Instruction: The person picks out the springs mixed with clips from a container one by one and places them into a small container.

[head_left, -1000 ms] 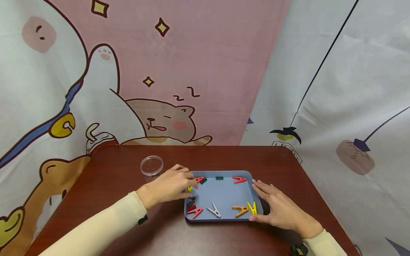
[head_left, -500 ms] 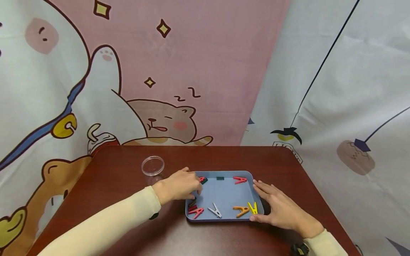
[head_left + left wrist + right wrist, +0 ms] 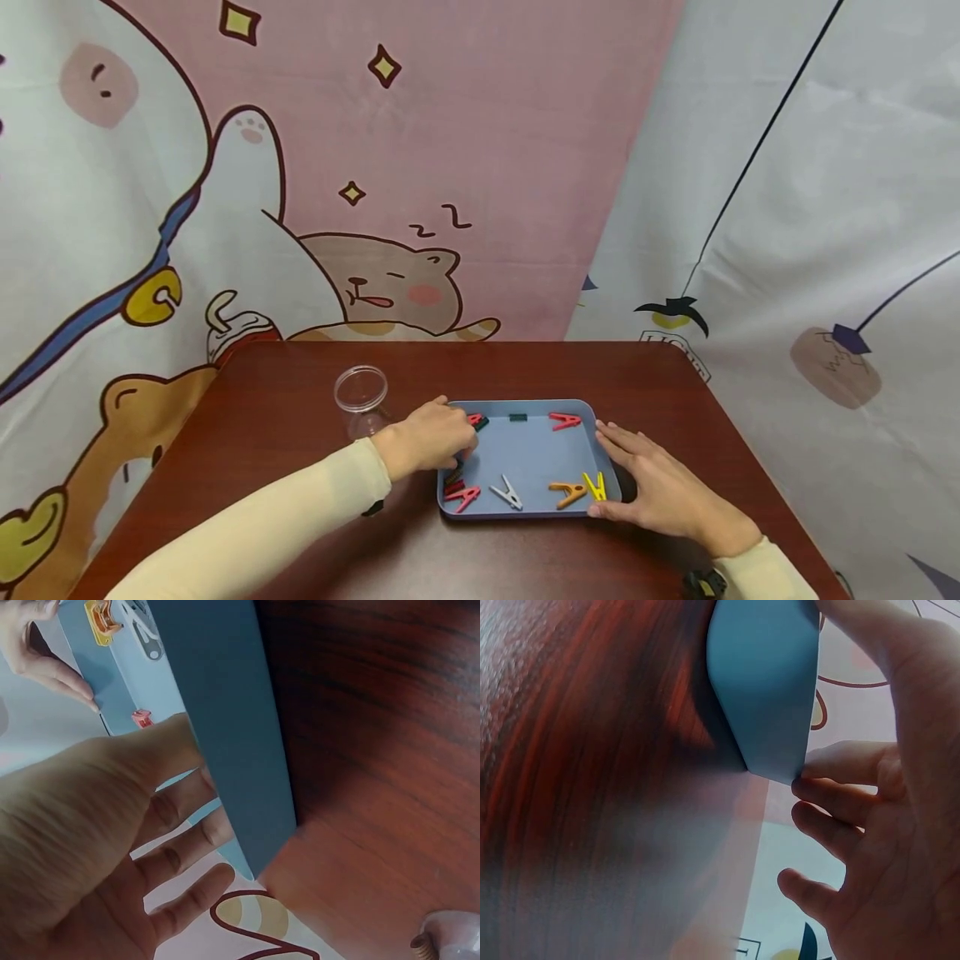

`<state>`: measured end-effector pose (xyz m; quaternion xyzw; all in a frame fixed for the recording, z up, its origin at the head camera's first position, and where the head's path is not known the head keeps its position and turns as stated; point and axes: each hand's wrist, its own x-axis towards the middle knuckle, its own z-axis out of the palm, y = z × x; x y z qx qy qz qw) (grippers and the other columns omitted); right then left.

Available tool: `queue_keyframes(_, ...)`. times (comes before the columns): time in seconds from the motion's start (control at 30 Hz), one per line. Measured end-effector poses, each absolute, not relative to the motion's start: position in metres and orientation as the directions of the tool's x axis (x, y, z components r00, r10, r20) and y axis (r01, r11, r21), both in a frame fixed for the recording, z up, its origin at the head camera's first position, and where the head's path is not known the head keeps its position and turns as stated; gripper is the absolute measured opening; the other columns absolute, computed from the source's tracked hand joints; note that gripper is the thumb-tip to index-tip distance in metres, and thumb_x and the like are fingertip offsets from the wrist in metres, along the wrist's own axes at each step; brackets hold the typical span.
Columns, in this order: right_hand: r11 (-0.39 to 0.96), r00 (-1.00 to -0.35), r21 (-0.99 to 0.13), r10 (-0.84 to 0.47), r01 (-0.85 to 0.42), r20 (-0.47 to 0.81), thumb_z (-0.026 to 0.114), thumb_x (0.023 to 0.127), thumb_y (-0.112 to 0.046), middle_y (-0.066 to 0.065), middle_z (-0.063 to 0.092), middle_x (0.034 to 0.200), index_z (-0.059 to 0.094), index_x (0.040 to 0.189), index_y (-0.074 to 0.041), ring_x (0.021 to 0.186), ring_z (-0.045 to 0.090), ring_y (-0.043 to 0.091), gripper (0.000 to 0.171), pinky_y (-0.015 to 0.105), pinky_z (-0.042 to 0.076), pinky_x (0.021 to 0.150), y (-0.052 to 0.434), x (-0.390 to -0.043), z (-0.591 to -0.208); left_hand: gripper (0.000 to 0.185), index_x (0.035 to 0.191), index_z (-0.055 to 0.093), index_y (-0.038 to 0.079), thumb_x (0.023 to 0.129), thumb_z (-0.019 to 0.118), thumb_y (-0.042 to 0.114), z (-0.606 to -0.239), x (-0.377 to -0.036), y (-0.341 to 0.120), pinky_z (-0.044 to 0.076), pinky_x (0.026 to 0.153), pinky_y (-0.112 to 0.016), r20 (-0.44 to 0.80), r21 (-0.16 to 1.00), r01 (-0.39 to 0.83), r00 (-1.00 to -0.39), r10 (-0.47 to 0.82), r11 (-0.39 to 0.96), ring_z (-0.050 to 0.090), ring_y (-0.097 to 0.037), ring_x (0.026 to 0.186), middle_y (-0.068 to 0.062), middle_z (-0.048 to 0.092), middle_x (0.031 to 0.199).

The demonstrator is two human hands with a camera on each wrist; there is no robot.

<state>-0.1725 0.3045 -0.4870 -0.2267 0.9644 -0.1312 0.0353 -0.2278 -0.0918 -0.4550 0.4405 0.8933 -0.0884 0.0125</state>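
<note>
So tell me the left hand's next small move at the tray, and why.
Probably lift the left hand clear of the blue tray toward the clear jar: its curled fingers sit over the tray's left edge among the clips, while the right hand rests flat against the right rim.

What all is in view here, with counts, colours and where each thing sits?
tray: one, blue, middle of table.
clothespins: at least seven in tray; red, dark green, white, orange, yellow, red, red by the left fingers.
clear dish: one, left of tray.
table: one, dark red wood.
cartoon curtains: behind table.
left hand: at tray's left rim, over clips.
right hand: flat against tray's right rim.
</note>
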Motion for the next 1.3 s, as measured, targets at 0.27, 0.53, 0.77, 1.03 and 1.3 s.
queue_keyframes(0.27, 0.861, -0.892, -0.264, -0.453, -0.436, -0.005, 0.089, 0.083, -0.085, 0.014, 0.051, 0.183, 0.059, 0.169, -0.004, 0.168, 0.051, 0.046, 0.122, 0.076, 0.039, 0.134, 0.304, -0.173, -0.487, 0.019, 0.091, 0.084, 0.031, 0.092, 0.103, 0.033, -0.461, -0.228, -0.090, 0.053, 0.089, -0.038, -0.087, -0.167, 0.783, -0.617, 0.782, 0.599, 0.072, -0.005, 0.082, 0.015, 0.082, 0.088)
queue_keyframes(0.53, 0.864, -0.892, -0.257, -0.451, -0.432, -0.017, 0.085, 0.084, -0.089, 0.012, 0.050, 0.184, 0.058, 0.171, -0.005, 0.169, 0.050, 0.045, 0.124, 0.075, 0.038, 0.135, 0.303, -0.174, -0.488, 0.016, 0.097, 0.085, 0.030, 0.095, 0.101, 0.036, -0.461, -0.229, -0.092, 0.053, 0.088, -0.038, -0.085, -0.152, 0.783, -0.619, 0.781, 0.603, 0.072, -0.005, 0.082, 0.014, 0.083, 0.091)
queue_keyframes(0.77, 0.862, -0.890, -0.256, -0.455, -0.437, -0.013, 0.085, 0.084, -0.089, 0.013, 0.050, 0.184, 0.058, 0.170, -0.005, 0.169, 0.050, 0.045, 0.123, 0.074, 0.039, 0.135, 0.305, -0.174, -0.487, 0.013, 0.112, 0.087, 0.028, 0.101, 0.095, 0.030, -0.453, -0.229, -0.095, 0.062, 0.090, -0.037, -0.048, -0.100, 0.810, -0.585, 0.810, 0.578, 0.078, -0.006, 0.090, 0.009, 0.088, 0.103)
queue_keyframes(1.03, 0.860, -0.890, -0.258, -0.456, -0.440, -0.003, 0.087, 0.084, -0.087, 0.013, 0.050, 0.184, 0.058, 0.170, -0.005, 0.168, 0.051, 0.047, 0.123, 0.075, 0.040, 0.133, 0.306, -0.173, -0.487, 0.015, 0.118, 0.086, 0.019, 0.104, 0.089, 0.014, -0.451, -0.231, -0.099, 0.063, 0.078, -0.020, 0.022, 0.058, 0.813, -0.581, 0.814, 0.579, 0.076, -0.008, 0.091, 0.000, 0.085, 0.117)
queue_keyframes(1.3, 0.862, -0.892, -0.262, -0.452, -0.434, -0.012, 0.084, 0.084, -0.090, 0.013, 0.049, 0.185, 0.057, 0.171, -0.006, 0.168, 0.050, 0.048, 0.123, 0.077, 0.041, 0.132, 0.306, -0.173, -0.487, 0.016, 0.121, 0.084, 0.014, 0.106, 0.086, 0.009, -0.447, -0.231, -0.108, 0.058, 0.073, -0.016, 0.090, 0.149, 0.796, -0.602, 0.793, 0.587, 0.072, -0.008, 0.087, -0.005, 0.082, 0.118)
